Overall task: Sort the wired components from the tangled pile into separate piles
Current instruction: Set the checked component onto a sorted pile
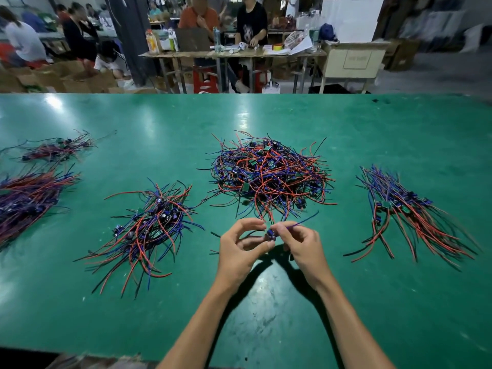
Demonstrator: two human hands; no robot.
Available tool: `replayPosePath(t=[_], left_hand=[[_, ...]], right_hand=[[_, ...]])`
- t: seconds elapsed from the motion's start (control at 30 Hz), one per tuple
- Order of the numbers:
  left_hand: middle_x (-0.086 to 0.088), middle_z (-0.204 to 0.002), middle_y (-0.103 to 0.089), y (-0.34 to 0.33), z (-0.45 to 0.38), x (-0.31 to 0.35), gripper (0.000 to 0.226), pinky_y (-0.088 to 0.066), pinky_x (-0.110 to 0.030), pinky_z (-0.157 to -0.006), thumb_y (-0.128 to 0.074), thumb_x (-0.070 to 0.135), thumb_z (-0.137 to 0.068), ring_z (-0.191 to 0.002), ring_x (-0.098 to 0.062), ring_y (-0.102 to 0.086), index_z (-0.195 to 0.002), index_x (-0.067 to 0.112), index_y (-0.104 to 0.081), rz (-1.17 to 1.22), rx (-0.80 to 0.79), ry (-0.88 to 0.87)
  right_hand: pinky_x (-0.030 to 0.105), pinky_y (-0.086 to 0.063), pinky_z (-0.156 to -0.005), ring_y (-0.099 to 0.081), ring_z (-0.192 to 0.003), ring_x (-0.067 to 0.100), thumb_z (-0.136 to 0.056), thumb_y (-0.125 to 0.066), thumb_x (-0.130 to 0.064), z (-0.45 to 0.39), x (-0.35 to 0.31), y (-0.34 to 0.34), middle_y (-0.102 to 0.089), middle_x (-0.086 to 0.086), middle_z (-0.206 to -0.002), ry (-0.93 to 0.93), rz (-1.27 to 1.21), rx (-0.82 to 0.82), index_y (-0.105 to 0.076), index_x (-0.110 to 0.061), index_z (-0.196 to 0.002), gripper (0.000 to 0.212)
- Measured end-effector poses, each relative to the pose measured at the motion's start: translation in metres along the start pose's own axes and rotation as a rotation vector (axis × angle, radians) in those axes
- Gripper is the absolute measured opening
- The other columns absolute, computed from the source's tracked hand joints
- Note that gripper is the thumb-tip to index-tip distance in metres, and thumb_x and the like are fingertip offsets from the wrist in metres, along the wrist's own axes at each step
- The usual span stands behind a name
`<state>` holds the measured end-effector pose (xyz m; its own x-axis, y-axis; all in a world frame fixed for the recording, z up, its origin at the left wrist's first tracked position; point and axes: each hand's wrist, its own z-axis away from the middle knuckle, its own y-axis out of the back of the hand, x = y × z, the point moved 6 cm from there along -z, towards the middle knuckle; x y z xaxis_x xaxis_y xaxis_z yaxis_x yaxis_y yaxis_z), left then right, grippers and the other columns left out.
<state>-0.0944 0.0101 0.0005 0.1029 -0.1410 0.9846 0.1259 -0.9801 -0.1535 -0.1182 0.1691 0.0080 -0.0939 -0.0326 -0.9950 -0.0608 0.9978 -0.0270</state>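
Centrally, both hands meet just above the green bench (266,302), directly in front of the tangled pile (270,175) of red, blue and black wires with small circuit boards. The left hand (239,249) and the right hand (303,249) together hold one small wired component (270,234); the fingers (254,225) of each hand are curled and pinch it between thumb and fingertips. A blue wire (303,221) from the component rises up and to the right, past the right hand. Sorted piles lie apart on the bench: one pile (149,227) to the left of the hands, one pile (407,211) to the right with its wires lying roughly parallel, and two further piles (29,193) at the far left edge. Other people sit at tables (231,53) beyond the bench.
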Motion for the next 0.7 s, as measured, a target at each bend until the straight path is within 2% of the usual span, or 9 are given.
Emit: replayPosePath(t=[0.13,0.3,0.47,0.53,0.6,0.67,0.7], left_hand=[[-0.005,-0.098,-0.077,0.002,0.003,-0.001,0.037,-0.061,-0.034,-0.084,-0.086,-0.005,-0.071,-0.087,-0.024,-0.076,-0.101,0.01,-0.071,-0.028,0.061,0.021],[-0.008,-0.096,-0.078,0.002,0.004,0.002,0.03,-0.061,-0.041,-0.085,-0.084,-0.006,-0.074,-0.087,-0.026,-0.076,-0.097,0.008,-0.073,-0.015,0.09,0.014],[-0.007,-0.097,-0.078,0.044,-0.011,0.043,0.023,-0.06,-0.031,-0.085,-0.08,-0.005,-0.078,-0.089,-0.024,-0.076,-0.097,0.007,-0.073,-0.052,0.249,-0.172],[-0.006,-0.094,-0.078,0.086,-0.024,0.07,0.019,-0.059,-0.025,-0.079,-0.081,0.0,-0.081,-0.083,-0.016,-0.072,-0.096,0.009,-0.073,-0.144,0.396,-0.276],[-0.003,-0.089,-0.076,0.13,-0.032,0.091,0.015,-0.058,-0.025,-0.08,-0.08,0.005,-0.083,-0.079,-0.01,-0.07,-0.095,0.012,-0.074,-0.27,0.555,-0.328],[-0.002,-0.088,-0.075,0.167,-0.037,0.096,0.012,-0.058,-0.031,-0.084,-0.08,0.01,-0.084,-0.082,-0.014,-0.072,-0.094,0.014,-0.075,-0.471,0.667,-0.258],[-0.003,-0.091,-0.076,0.181,-0.041,0.092,0.012,-0.057,-0.034,-0.086,-0.08,0.013,-0.083,-0.088,-0.021,-0.073,-0.095,0.015,-0.077,-0.592,0.67,-0.158]], right_hand=[[0.015,-0.039,-0.052,-0.04,-0.054,0.008,-0.095,-0.065,-0.024,-0.001,0.003,0.007,-0.075,0.01,-0.077,0.023,-0.091,0.094,-0.077,-0.013,-0.091,0.017],[0.016,-0.038,-0.051,-0.039,-0.057,0.014,-0.091,-0.066,-0.038,-0.001,0.003,0.006,-0.076,0.009,-0.078,0.019,-0.089,0.105,-0.078,-0.017,-0.095,0.024],[0.013,-0.047,-0.049,-0.046,-0.05,0.005,-0.09,-0.062,-0.044,0.0,0.002,0.003,-0.073,0.018,-0.079,0.022,-0.127,0.064,-0.076,-0.016,-0.102,0.033],[0.013,-0.048,-0.047,-0.047,-0.049,0.007,-0.091,-0.06,-0.045,-0.002,0.004,0.002,-0.073,0.019,-0.079,0.01,-0.114,0.035,-0.077,-0.017,-0.101,0.034],[0.013,-0.047,-0.048,-0.049,-0.051,0.009,-0.091,-0.06,-0.045,-0.003,0.006,0.002,-0.072,0.02,-0.079,-0.001,-0.109,0.027,-0.078,-0.017,-0.098,0.034],[0.014,-0.047,-0.047,-0.051,-0.053,0.009,-0.091,-0.06,-0.045,-0.004,0.008,0.003,-0.073,0.02,-0.078,-0.009,-0.11,0.026,-0.078,-0.018,-0.095,0.034],[0.014,-0.046,-0.047,-0.052,-0.052,0.009,-0.091,-0.06,-0.046,-0.003,0.008,0.002,-0.073,0.018,-0.078,-0.012,-0.103,0.025,-0.079,-0.019,-0.094,0.033]])
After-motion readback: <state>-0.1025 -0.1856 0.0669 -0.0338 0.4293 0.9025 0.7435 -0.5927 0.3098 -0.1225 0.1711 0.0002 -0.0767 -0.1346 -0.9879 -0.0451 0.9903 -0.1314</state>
